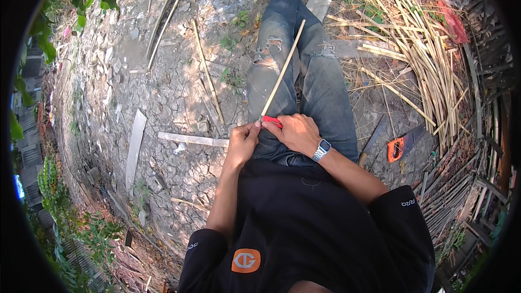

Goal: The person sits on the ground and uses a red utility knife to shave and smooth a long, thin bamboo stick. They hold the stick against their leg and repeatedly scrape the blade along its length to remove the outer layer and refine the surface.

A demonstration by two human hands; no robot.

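A thin, pale bamboo stick (284, 70) slants over my outstretched legs, its near end between my two hands. My left hand (243, 141) pinches that end between thumb and fingertips. My right hand (299, 132), with a metal watch (322, 150) on its wrist, is closed round a small red-handled tool (272, 121). This tool touches or lies very close to the stick's end; its working part is too small to make out. Both hands are together above my lap, over the worn jeans (328, 97).
Many split bamboo strips (429, 70) lie heaped at the far right. Beside my right thigh are an orange-handled saw (396, 149) and a long blade with a wooden handle (373, 140). Left on the cracked ground lie a stick (208, 70) and a flat board (135, 146).
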